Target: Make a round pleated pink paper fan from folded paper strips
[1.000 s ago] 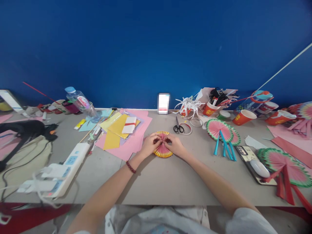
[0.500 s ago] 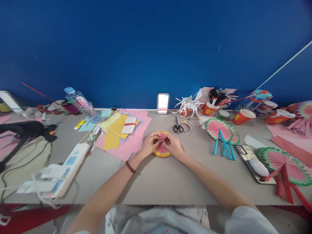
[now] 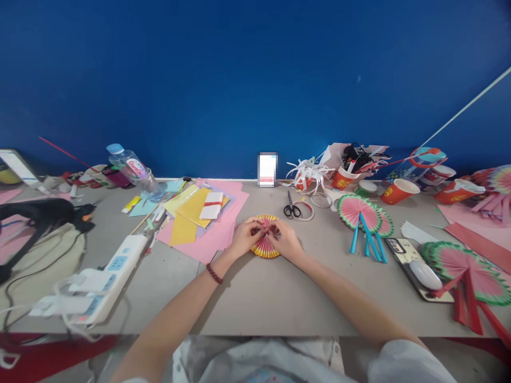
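Note:
A round pleated paper fan (image 3: 265, 250), pink inside with a yellow rim, lies on the table before me. My left hand (image 3: 248, 235) is closed at its left side, thumb and fingertips pinching near the centre. From the right, my right hand (image 3: 285, 239) pinches close to the same spot, and the fingertips of both hands nearly meet. Behind the right hand rest black-handled scissors (image 3: 291, 210) and a roll of tape (image 3: 306, 210). The fan's exact centre is partly covered by my fingers.
Pink and yellow paper sheets (image 3: 183, 230) lie left of the fan, with a power strip (image 3: 120, 271) nearer the edge. Finished-looking pleated fans (image 3: 359, 210), a phone (image 3: 403, 266) under a mouse (image 3: 425, 275), and paper cups (image 3: 400, 191) stand or lie to the right.
Both hands stay at the fan's centre, with almost no visible movement. The whole view has shifted very slightly.

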